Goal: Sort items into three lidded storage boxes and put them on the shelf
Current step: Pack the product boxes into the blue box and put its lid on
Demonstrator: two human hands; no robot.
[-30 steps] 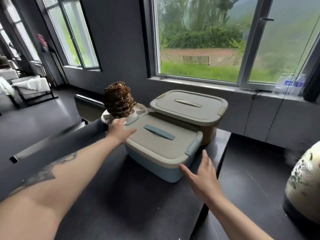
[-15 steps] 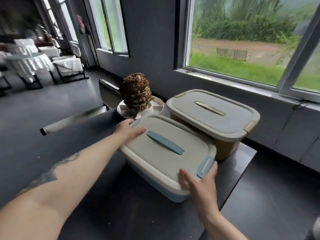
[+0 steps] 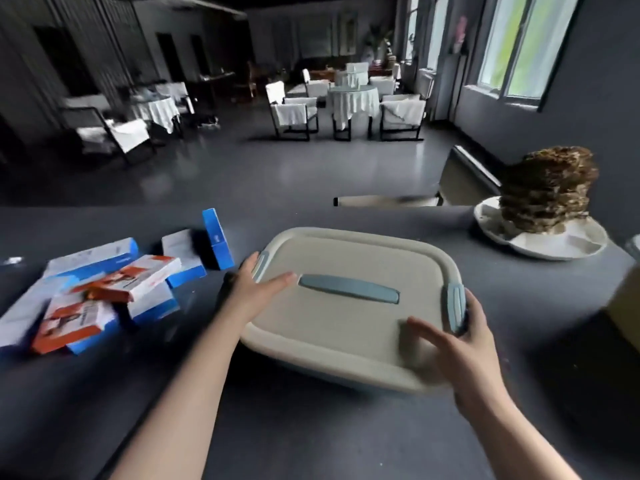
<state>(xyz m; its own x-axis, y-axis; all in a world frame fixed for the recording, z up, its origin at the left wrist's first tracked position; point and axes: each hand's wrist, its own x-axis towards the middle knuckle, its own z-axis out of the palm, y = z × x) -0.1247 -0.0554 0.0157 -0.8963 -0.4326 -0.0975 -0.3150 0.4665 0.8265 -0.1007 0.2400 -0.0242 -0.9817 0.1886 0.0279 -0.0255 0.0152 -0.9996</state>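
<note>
A storage box with a beige lid (image 3: 349, 327) and a blue-grey handle rests on the dark table in front of me. My left hand (image 3: 256, 285) grips its left end by the latch. My right hand (image 3: 457, 351) grips its right end, thumb on the lid, fingers behind the blue latch. To the left lies a heap of blue-and-white and orange-and-white cartons (image 3: 104, 289), and one blue carton (image 3: 216, 239) stands on edge near the box. A tan box corner (image 3: 623, 306) shows at the right edge.
A white dish with a brown layered stack (image 3: 547, 192) stands at the back right of the table (image 3: 311, 427). Beyond the table are a chair back (image 3: 460, 178), white-draped tables and chairs (image 3: 349, 102), and windows (image 3: 519, 46) on the right.
My view has swung left, away from the window. The blue-handled box now sits further left, apart from the tan box, with both hands on its ends. The heap of cartons has come into view.
</note>
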